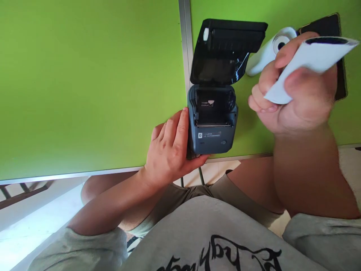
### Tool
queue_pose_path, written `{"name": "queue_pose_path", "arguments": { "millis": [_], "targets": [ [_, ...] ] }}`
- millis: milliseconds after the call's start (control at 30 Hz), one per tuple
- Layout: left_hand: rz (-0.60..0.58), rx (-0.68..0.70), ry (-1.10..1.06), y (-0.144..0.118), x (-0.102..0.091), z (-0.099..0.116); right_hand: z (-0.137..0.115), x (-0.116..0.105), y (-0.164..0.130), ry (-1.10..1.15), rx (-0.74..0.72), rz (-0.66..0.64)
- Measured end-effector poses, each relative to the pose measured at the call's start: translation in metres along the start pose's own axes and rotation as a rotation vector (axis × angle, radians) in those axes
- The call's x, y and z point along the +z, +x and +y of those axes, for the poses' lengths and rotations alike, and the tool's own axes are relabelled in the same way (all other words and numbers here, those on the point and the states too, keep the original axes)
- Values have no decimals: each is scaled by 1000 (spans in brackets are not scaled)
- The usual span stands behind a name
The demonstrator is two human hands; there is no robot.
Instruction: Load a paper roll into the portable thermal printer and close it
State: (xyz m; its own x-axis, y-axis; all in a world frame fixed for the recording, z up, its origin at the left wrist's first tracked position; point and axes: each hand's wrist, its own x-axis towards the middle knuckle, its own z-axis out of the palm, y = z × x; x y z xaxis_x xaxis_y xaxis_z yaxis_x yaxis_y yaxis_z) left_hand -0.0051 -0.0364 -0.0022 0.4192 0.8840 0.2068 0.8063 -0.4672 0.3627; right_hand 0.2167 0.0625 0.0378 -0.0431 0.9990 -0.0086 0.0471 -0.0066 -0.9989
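A small dark grey label printer [212, 131] sits near the front edge of a green table [84, 82], its black lid [225, 49] swung open and its paper bay empty. My left hand [169, 146] grips the printer's left side and front corner. My right hand [293, 98] is raised to the right of the printer, closed on a white paper roll [307, 62] whose dark hollow core faces up and right.
Another white paper roll [266, 52] lies on the table behind my right hand, next to a dark flat device [327, 28]. A metal seam [184, 45] splits the tabletop. My knees and grey shirt fill the foreground.
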Motion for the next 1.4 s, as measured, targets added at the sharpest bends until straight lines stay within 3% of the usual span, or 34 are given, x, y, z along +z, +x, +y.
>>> {"name": "queue_pose_path", "arguments": {
  "millis": [133, 300, 433, 600, 833, 1067, 1267, 1400],
  "targets": [
    [-5, -4, -6, 1, -1, 0, 19, -6, -6, -241, -213, 193],
    [-1, -7, -16, 1, -2, -1, 22, -13, -10, -548, -262, 151],
    [0, -6, -5, 2, -2, -1, 20, -16, -10, -573, -346, 149],
    [-12, 3, 4, 2, -3, 0, 27, -31, -9, -592, -470, 367],
    [0, 14, 27, 2, -2, 0, 56, -72, 6, -1064, -366, 521],
    [6, 6, 7, 1, -1, 0, 58, -81, 8, -1220, -204, 421],
    [20, 14, 25, 3, 0, 0, 37, -76, 0, -1118, -432, 184],
    [15, 21, 30, 2, -1, 1, 26, -64, 2, -1169, -313, 223]
  ]
}}
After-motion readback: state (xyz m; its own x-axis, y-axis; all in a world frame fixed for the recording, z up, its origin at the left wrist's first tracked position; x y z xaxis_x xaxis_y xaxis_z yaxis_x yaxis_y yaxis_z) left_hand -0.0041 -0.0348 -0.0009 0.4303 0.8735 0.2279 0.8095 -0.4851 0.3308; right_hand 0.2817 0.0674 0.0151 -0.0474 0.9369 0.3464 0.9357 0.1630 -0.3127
